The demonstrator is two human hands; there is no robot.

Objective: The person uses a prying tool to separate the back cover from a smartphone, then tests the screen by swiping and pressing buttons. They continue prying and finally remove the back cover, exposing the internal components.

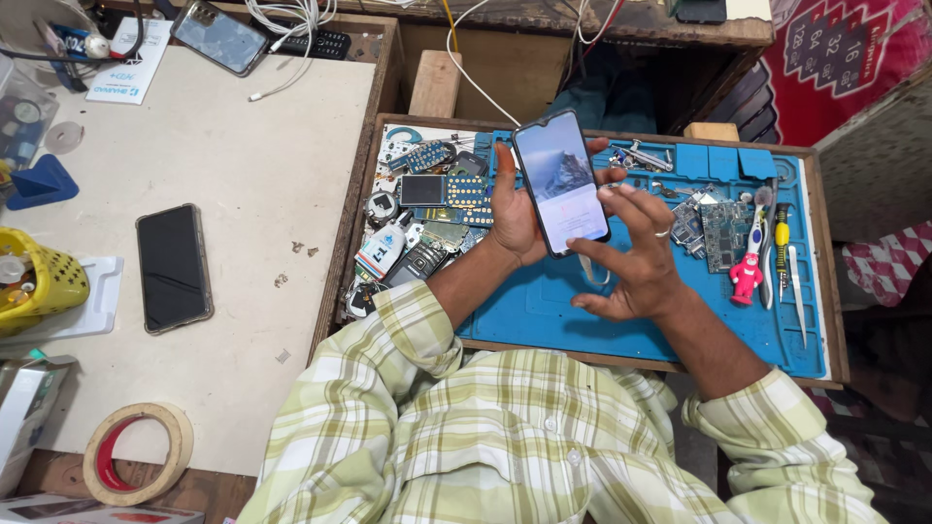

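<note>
I am sitting at a pale worktable [243,184] that is spreading out to my left, with broad bare room across its middle and its near edge showing worn wood. Just right of it a wooden tray [835,291] is framing a blue repair mat [563,311], whose near half is lying open while its far and left parts are crowding up with circuit boards and phone parts [437,194]. My left hand [515,209] is gripping a lit smartphone [560,181] from behind, fingers wrapping its left edge, holding it upright above the mat's middle. My right hand [636,257] is hanging loose and spread just right of the phone, grasping nothing, one fingertip brushing the screen's right edge. A dark phone [173,267] is lying face up on the table well to the left, with free space all around it. A roll of tape [136,453] is resting near the table's near left corner. At the mat's right edge, a pink figurine [746,277] and a row of hand tools [782,262] are standing well apart from my hands.
</note>
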